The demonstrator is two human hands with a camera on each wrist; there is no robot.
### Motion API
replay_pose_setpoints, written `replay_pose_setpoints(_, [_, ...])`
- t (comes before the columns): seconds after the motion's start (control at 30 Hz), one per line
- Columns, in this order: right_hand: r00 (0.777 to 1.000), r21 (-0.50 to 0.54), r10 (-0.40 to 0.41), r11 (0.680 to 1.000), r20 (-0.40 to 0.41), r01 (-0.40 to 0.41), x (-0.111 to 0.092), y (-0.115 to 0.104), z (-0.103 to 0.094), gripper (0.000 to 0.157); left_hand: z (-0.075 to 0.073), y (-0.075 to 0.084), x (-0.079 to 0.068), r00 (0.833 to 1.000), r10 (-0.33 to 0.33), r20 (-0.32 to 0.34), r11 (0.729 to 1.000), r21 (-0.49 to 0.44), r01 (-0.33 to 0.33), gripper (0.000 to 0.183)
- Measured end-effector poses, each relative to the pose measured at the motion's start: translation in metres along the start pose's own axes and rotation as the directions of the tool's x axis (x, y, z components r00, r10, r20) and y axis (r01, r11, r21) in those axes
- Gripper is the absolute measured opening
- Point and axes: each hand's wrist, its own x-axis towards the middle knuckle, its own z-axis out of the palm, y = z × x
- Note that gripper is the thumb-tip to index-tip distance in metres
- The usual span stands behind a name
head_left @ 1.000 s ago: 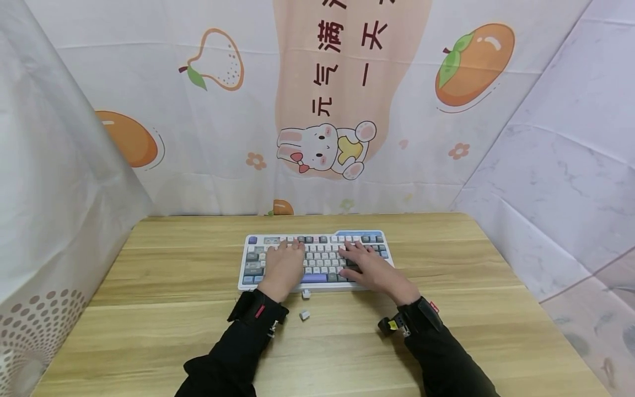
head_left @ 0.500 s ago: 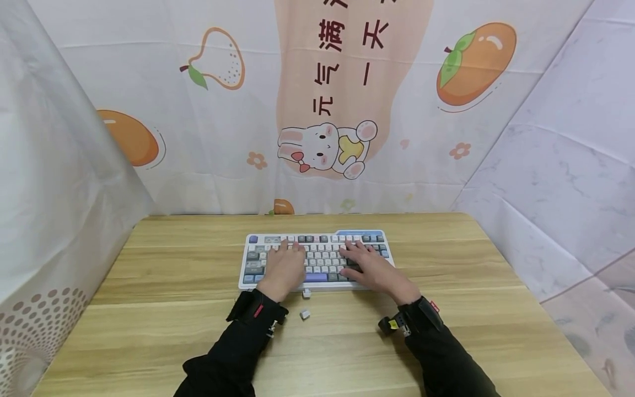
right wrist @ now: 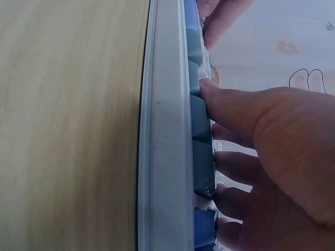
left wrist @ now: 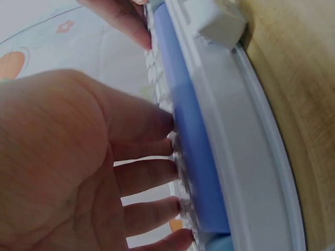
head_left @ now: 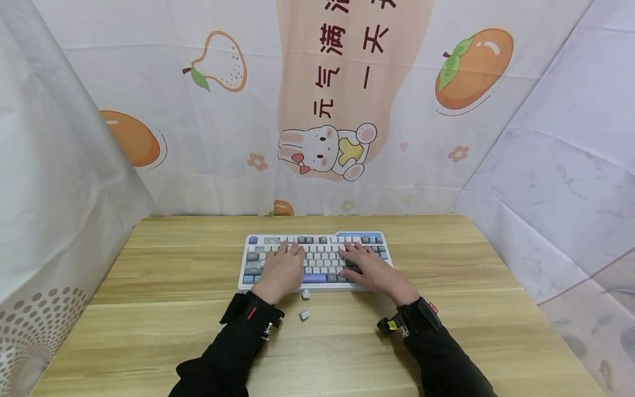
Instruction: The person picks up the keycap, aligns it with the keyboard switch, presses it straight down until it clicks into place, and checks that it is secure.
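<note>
A white keyboard point(head_left: 322, 255) with white, grey and blue keys and a purple-blue space bar point(head_left: 315, 278) lies on the wooden table. My left hand point(head_left: 283, 271) rests its spread fingertips on the left part of the keys; the left wrist view shows the thumb just above the space bar point(left wrist: 188, 120). Over the right part, my right hand point(head_left: 375, 270) touches the keys with its fingertips, thumb beside the dark lower-row keys point(right wrist: 201, 120). Neither hand grips anything. One loose keycap point(head_left: 305, 294) sits against the keyboard's front edge, and a second keycap point(head_left: 304, 315) lies closer to me.
The wooden table point(head_left: 173, 309) extends on both sides of the keyboard. Behind it hangs a white curtain point(head_left: 218, 143) printed with fruit, a rabbit and lettering. More cloth hangs at left and right. Each wrist wears a black band with a small camera point(head_left: 387, 326).
My left hand and forearm have shifted slightly left and toward me, the fingers still on the keys. The right hand stays nearly where it was. Both loose keycaps have not moved.
</note>
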Motion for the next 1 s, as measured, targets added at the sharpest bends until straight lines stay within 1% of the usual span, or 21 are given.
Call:
replay_pose_setpoints(0.2, [1.0,-0.002,-0.008,1.0,-0.006,0.008,0.001,-0.001,0.0,0.057,0.0,-0.005,-0.004,0.997,0.052,-0.055,0.998,-0.02,-0.053,0.042])
replay_pose_setpoints(0.27, [1.0,0.003,-0.012,1.0,-0.005,0.012,0.001,-0.001,0.0,0.057,0.001,-0.007,-0.006,0.996,0.06,-0.059,0.998,-0.031,-0.061,0.042])
replay_pose_setpoints(0.43, [1.0,-0.001,-0.018,1.0,-0.009,0.018,0.002,-0.001,0.0,0.057,-0.003,-0.007,-0.012,0.997,0.08,-0.021,0.995,-0.065,-0.082,0.042])
replay_pose_setpoints(0.6, [1.0,0.001,-0.016,1.0,-0.017,0.016,0.002,-0.001,0.0,0.057,-0.008,-0.007,-0.021,0.992,0.126,0.02,0.986,-0.109,-0.124,0.044])
replay_pose_setpoints(0.7, [1.0,0.008,-0.012,1.0,-0.019,0.013,0.001,-0.001,-0.001,0.057,-0.01,-0.008,-0.026,0.986,0.168,0.024,0.979,-0.122,-0.164,0.043])
replay_pose_setpoints(0.87, [1.0,0.012,-0.016,1.0,-0.014,0.016,0.001,-0.001,0.0,0.057,-0.01,-0.012,-0.031,0.967,0.252,-0.036,0.956,-0.145,-0.254,0.038])
replay_pose_setpoints(1.0, [1.0,0.016,-0.006,1.0,-0.007,0.006,0.001,-0.001,0.0,0.057,-0.008,-0.014,-0.033,0.951,0.297,-0.083,0.941,-0.144,-0.306,0.034])
